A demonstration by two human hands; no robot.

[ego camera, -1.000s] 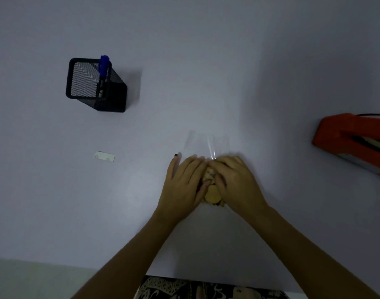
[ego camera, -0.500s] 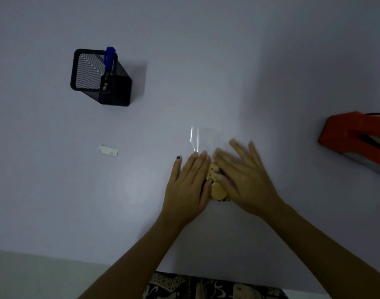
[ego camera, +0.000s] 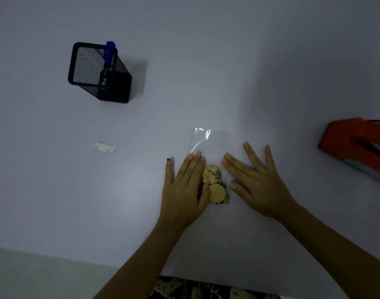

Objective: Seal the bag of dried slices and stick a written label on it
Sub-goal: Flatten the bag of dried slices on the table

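Both hands had spread apart, the left hand point(ego camera: 184, 186) and right hand point(ego camera: 255, 180) lying flat and released either side of the dried slices point(ego camera: 215, 184) in the clear bag point(ego camera: 208, 145) on the desk point(ego camera: 206, 72), whose unsealed mouth beyond the fingertips could spill slices if nudged.

— What's on the table point(ego camera: 206, 61)?
— A mesh cup point(ego camera: 98, 72), a label point(ego camera: 104, 148), a clear bag point(ego camera: 208, 160), both hands flat, and an orange device point(ego camera: 355, 145), maybe a sealer.
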